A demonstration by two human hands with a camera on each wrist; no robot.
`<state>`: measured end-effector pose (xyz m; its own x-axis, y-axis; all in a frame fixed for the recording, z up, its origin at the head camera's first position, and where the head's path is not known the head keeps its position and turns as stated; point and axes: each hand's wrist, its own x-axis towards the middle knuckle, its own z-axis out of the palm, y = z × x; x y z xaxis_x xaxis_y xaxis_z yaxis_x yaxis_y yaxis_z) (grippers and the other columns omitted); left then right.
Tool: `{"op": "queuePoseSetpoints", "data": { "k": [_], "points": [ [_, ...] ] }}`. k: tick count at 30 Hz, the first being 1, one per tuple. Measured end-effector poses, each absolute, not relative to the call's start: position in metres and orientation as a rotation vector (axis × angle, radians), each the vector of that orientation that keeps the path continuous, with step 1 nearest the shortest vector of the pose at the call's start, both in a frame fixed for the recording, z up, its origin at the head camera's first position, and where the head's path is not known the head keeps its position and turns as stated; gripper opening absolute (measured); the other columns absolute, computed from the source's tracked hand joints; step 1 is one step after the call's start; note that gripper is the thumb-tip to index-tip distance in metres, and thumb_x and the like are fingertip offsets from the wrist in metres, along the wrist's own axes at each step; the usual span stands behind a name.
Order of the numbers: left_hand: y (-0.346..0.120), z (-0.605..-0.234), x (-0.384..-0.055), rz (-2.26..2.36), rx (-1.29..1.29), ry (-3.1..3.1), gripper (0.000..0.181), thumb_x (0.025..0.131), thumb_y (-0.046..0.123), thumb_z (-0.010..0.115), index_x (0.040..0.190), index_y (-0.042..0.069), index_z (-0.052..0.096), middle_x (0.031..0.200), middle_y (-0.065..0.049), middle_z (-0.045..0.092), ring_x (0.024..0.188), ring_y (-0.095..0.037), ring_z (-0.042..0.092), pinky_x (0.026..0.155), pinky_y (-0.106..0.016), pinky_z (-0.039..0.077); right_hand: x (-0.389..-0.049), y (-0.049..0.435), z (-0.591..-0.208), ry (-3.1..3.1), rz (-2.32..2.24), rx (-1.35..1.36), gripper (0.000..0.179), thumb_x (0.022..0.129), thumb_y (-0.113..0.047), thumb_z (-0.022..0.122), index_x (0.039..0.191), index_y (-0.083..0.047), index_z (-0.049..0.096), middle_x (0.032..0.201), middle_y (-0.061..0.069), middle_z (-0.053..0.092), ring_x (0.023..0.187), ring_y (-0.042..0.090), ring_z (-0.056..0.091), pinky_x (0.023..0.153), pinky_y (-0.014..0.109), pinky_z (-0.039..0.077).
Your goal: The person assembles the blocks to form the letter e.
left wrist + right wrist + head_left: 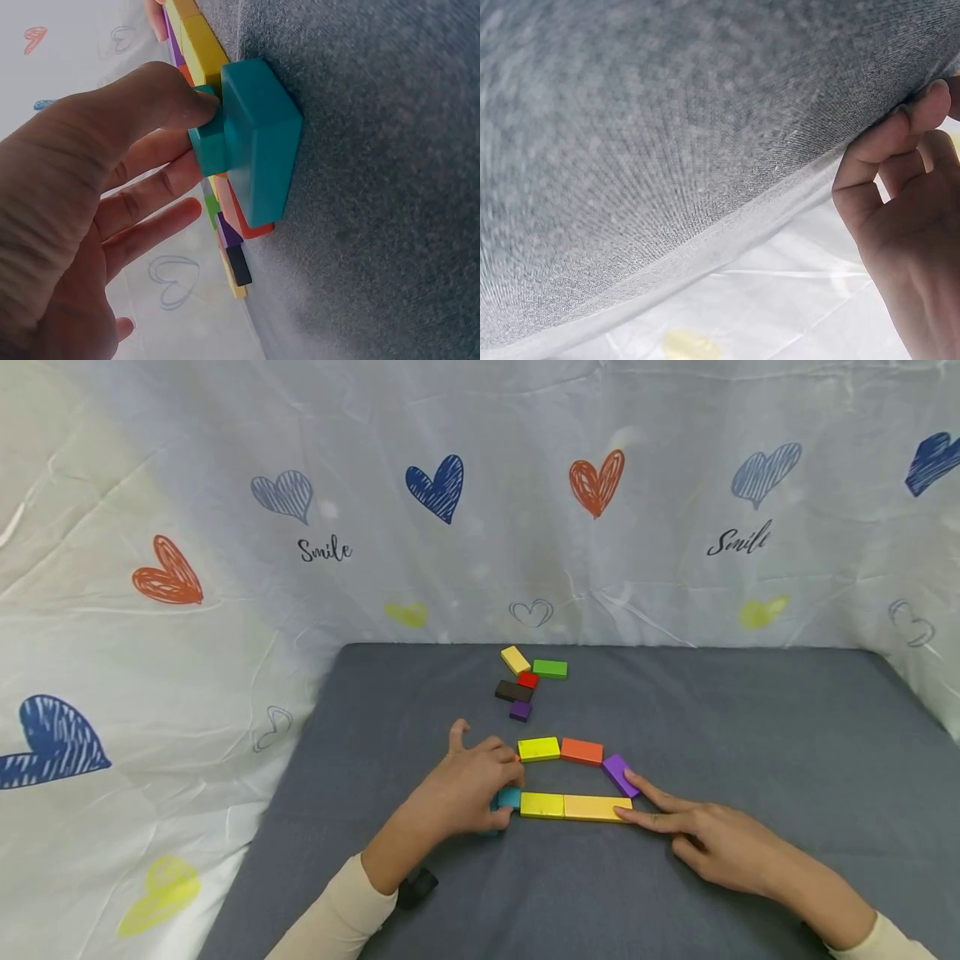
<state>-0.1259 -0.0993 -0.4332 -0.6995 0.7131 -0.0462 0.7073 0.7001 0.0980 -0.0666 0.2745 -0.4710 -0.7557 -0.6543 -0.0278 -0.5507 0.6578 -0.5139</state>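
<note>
My left hand (465,785) pinches a small teal block (210,150) between thumb and fingers at the left end of a ring of flat blocks. A larger teal block (259,142) stands right beside it, mostly covered by the hand in the head view. In the ring's front row lie a yellow block (542,806) and a light orange block (588,807). Behind are another yellow block (538,749), an orange-red block (582,752) and a slanted purple block (619,775). My right hand (723,847) touches the purple and light orange blocks with two straight fingertips.
Farther back sits a loose cluster: a pale yellow block (515,660), a green block (551,669), a red block (528,680), a black block (513,691) and a dark purple block (521,711). A white curtain (495,560) with printed hearts borders the grey cloth-covered table (720,718).
</note>
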Motion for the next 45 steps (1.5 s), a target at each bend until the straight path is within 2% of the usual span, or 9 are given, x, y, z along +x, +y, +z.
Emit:
{"op": "queuePoseSetpoints", "data": {
  "k": [9,19,34,40,45],
  "points": [
    [-0.098,-0.437,-0.122,0.079,1.184,2.849,0.023,0.088,0.034,0.083,0.108,0.03,0.073,0.118,0.011,0.066,0.123,-0.012,0.052,0.114,-0.077,0.017,-0.068,0.274,-0.47,2.672,-0.719,-0.958,0.077,0.095,0.006,0.064,0.156,-0.039,0.053,0.173,0.002,0.029,0.056,-0.007,0.022,0.051,0.016,0.032],
    [-0.096,-0.441,-0.12,0.034,1.195,2.865,0.024,0.088,0.037,0.083,0.106,0.028,0.072,0.12,0.008,0.057,0.128,-0.014,0.047,0.114,-0.076,0.018,-0.067,0.274,-0.47,2.645,-0.752,-0.959,0.076,0.095,0.006,0.065,0.156,-0.038,0.053,0.174,0.003,0.029,0.057,-0.007,0.025,0.051,0.016,0.033],
    [-0.093,-0.443,-0.117,-0.003,1.139,2.86,0.029,0.09,0.042,0.083,0.109,0.025,0.071,0.126,0.008,0.056,0.134,-0.015,0.044,0.116,-0.075,0.019,-0.067,0.273,-0.472,2.67,-0.714,-0.952,0.077,0.095,0.005,0.065,0.156,-0.04,0.053,0.173,0.002,0.03,0.06,-0.007,0.025,0.053,0.016,0.033],
    [-0.095,-0.441,-0.115,0.1,1.148,2.869,0.039,0.094,0.054,0.075,0.12,0.025,0.071,0.129,0.007,0.058,0.134,-0.014,0.045,0.114,-0.075,0.018,-0.068,0.273,-0.472,2.636,-0.73,-0.926,0.076,0.096,0.004,0.064,0.156,-0.041,0.052,0.174,0.0,0.027,0.057,-0.007,0.025,0.052,0.016,0.032],
    [-0.098,-0.437,-0.115,0.218,1.166,2.913,0.032,0.101,0.049,0.068,0.122,0.025,0.073,0.127,0.008,0.06,0.132,-0.013,0.048,0.114,-0.074,0.019,-0.067,0.274,-0.472,2.642,-0.723,-0.933,0.076,0.096,0.004,0.065,0.156,-0.041,0.052,0.174,0.001,0.028,0.057,-0.006,0.026,0.052,0.017,0.032]
  ]
}}
